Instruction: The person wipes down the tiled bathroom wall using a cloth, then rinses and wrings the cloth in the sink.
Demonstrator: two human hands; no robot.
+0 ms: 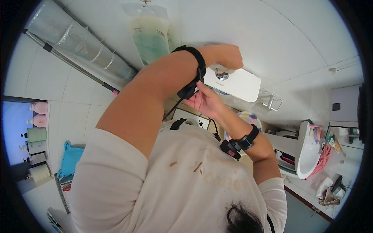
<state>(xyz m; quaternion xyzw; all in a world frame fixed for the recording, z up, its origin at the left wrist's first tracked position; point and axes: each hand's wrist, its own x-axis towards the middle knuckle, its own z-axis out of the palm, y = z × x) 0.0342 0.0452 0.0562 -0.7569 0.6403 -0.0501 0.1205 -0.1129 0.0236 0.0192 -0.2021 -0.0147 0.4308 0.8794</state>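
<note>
My left arm reaches across to a white toilet tank (248, 86). At its far edge, my left hand (229, 56) is closed over a crumpled beige cloth (222, 69), beside the round chrome flush button (222, 76). Lower down, my right hand (206, 101) has its palm turned up and its fingers apart. Its thumb and fingertips lie next to the black box (188, 91) strapped on my left forearm; whether they touch it I cannot tell. Another black strap with a box (237, 146) sits on my right forearm.
A pouch of green liquid (149, 39) hangs on the wall. Left stand a wrapped roll (83, 42), a pole (66, 56) and a shelf of pump bottles (37, 134). To the right are a paper holder (272, 101) and a white washbasin (309, 157).
</note>
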